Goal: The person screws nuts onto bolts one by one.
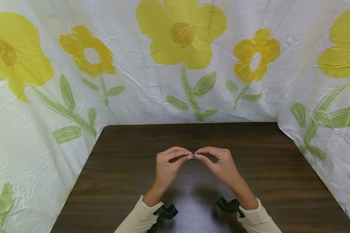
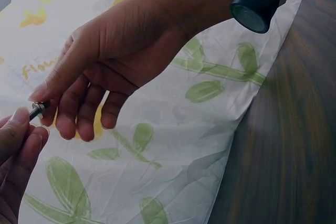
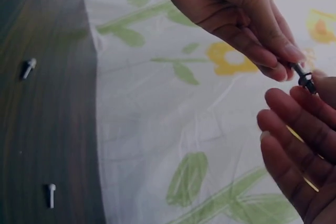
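Over the middle of the table, my two hands meet fingertip to fingertip around a small metal bolt (image 1: pixel 193 156). The left hand (image 1: pixel 166 163) pinches the shank between thumb and finger. At the other end, the right hand (image 1: pixel 222 163) pinches a darker piece with a ring or nut on the bolt (image 3: pixel 305 81). In the left wrist view, the right hand (image 2: pixel 113 59) has its other fingers loosely bent, and threads show on the bolt (image 2: pixel 35 112). Fingertips partly cover both ends, so the exact fittings cannot be made out.
Two more bolts, an upper bolt (image 3: pixel 29 67) and a lower bolt (image 3: pixel 51 195), are on the dark wood table (image 1: pixel 128 139) in the right wrist view. A white flowered cloth (image 1: pixel 128 94) hangs round the table's back and sides. Both wrists wear black cameras.
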`<state>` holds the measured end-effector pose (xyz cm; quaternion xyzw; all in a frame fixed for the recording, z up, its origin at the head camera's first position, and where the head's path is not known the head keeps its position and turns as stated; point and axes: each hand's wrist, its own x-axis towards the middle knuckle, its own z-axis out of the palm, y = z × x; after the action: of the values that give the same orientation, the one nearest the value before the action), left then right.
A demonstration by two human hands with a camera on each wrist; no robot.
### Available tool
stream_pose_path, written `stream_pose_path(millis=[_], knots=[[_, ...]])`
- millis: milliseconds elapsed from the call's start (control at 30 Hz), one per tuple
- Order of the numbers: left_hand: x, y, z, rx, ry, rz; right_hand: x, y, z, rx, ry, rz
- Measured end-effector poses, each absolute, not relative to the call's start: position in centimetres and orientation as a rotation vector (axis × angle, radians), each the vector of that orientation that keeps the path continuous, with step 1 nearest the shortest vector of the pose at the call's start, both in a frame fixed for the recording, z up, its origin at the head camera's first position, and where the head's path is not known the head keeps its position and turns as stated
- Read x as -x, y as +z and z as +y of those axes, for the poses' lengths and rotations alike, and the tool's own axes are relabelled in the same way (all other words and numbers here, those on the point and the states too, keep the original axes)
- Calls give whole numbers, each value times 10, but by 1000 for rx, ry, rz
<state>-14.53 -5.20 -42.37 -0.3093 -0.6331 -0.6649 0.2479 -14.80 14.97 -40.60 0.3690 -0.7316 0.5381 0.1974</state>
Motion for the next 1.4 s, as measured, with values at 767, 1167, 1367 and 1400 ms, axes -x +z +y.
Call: stream_pose_path(millis=[767,1167,1367,1400], knots=[[147,-423,-51,877,-1803,-1718,153,-406,151,-1150,1475,-1865],[146,-423,-52,875,-1820,-1733,152,-406,151,-1143,1460,-1899],[146,-422,-51,881,-1805,-1722,149,-407,151,-1090,1487,-2057],[146,-422,-51,883,-1798,-1720,149,-407,151,-1081,1495,-2079]])
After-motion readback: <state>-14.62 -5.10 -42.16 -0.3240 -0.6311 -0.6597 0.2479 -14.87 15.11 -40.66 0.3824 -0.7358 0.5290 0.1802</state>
